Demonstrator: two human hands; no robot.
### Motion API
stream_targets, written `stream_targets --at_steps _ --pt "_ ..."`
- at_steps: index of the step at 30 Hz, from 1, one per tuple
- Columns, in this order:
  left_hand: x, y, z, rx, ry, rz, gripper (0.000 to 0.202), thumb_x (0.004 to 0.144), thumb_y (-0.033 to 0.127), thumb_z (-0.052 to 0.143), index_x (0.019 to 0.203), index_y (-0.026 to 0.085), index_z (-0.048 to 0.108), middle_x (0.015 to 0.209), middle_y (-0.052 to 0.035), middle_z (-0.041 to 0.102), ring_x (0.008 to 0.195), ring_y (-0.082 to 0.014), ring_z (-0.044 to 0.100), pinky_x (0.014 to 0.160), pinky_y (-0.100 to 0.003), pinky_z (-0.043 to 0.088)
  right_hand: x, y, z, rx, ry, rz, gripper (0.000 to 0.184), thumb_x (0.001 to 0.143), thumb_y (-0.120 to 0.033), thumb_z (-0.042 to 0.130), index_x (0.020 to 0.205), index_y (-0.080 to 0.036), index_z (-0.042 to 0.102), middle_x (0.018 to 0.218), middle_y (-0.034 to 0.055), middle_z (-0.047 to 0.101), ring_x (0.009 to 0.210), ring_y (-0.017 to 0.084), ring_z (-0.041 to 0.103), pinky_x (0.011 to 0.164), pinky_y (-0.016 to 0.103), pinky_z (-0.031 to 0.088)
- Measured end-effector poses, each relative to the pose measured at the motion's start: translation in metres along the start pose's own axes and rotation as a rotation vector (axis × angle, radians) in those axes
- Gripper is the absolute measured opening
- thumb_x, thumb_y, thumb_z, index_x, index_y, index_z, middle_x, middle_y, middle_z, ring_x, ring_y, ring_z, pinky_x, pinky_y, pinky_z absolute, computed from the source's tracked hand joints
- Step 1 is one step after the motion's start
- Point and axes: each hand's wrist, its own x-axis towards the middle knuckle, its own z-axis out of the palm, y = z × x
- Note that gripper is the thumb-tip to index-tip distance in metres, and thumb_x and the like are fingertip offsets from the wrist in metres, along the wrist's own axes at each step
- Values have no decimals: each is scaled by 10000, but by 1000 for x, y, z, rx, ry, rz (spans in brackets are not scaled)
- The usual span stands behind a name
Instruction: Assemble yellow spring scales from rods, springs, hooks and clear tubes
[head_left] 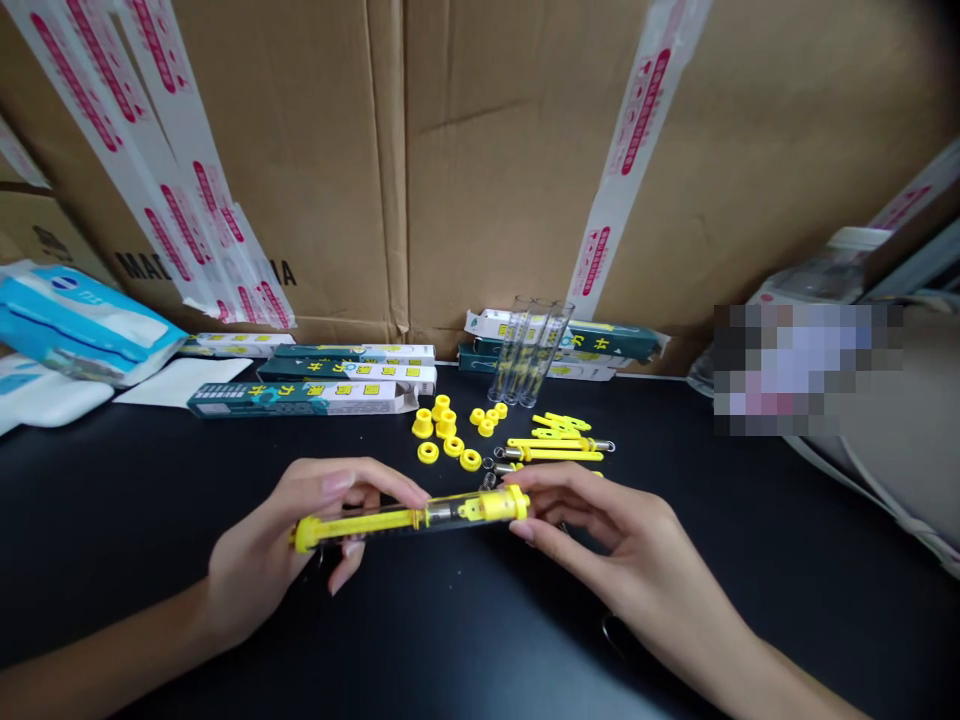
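The person's left hand (281,550) curls around the yellow-ended part of a clear plastic tube (390,520), with the fingers over the top and the thumb below. The right hand (611,535) pinches the other end, just beside a yellow cap (499,505), between narrowly spaced fingers and thumb. A yellow rod and a metal spring section show inside the tube, which is held nearly level over the middle of the near half of a black table (150,520). Just beyond the right hand lie yellow rods with metal hooks (555,447), and to their left are scattered yellow rings and caps (446,432). Three clear empty tubes (529,350) stand together near the far edge among green-and-white boxes (345,372). Blue-and-white packets (79,325) lie at the far left corner, and a taped cardboard carton (300,150) rises behind the table.
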Motion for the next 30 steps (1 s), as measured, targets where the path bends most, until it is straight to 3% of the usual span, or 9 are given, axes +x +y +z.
stream_targets --at_steps 4,8,15,18,21,25,30 --pt "-1 -4 -4 29 -34 -118 530 881 568 540 1129 153 758 724 -117 737 437 -125 483 391 -216 364 -1 1 1 -88 30 -74 195 889 -231 708 1081 -236 741 930 32 790 794 189 759 773 288 631" --pt "-1 -5 -5 72 -86 -132 579 897 578 546 1277 165 690 746 -113 761 424 -114 491 437 -226 367 0 3 2 -135 47 -111 187 883 -216 722 1066 -238 749 941 17 806 759 171 756 741 255 619" --pt "2 -1 0 51 -56 -131 547 922 544 467 1108 136 782 772 -153 765 547 -190 609 446 -242 400 1 5 4 -172 28 -107 172 894 -219 715 1064 -237 731 937 1 801 744 157 751 729 236 609" --pt "3 5 4 -3 -34 -101 585 914 576 449 1062 127 794 944 -193 778 697 -259 693 440 -253 423 -1 5 5 -225 56 -110 176 898 -225 704 1071 -252 726 947 9 796 757 181 750 723 270 611" --pt "4 9 6 -38 -25 -89 606 910 591 447 1057 114 789 1042 -208 766 740 -272 702 445 -263 452 -2 6 5 -260 74 -133 188 895 -227 704 1078 -266 727 978 15 796 792 201 753 737 291 614" --pt "5 5 5 -55 -14 -89 581 896 592 483 1016 109 783 881 -183 768 681 -256 695 420 -251 441 -3 7 3 -272 71 -157 207 893 -219 714 1093 -273 723 983 4 795 797 192 749 737 277 606" --pt "8 -2 5 29 -15 -133 420 919 477 591 1021 109 764 667 -88 713 520 -158 621 385 -190 401 -3 8 4 -234 52 -104 200 887 -231 726 1083 -272 731 967 -3 798 783 179 743 749 268 597"
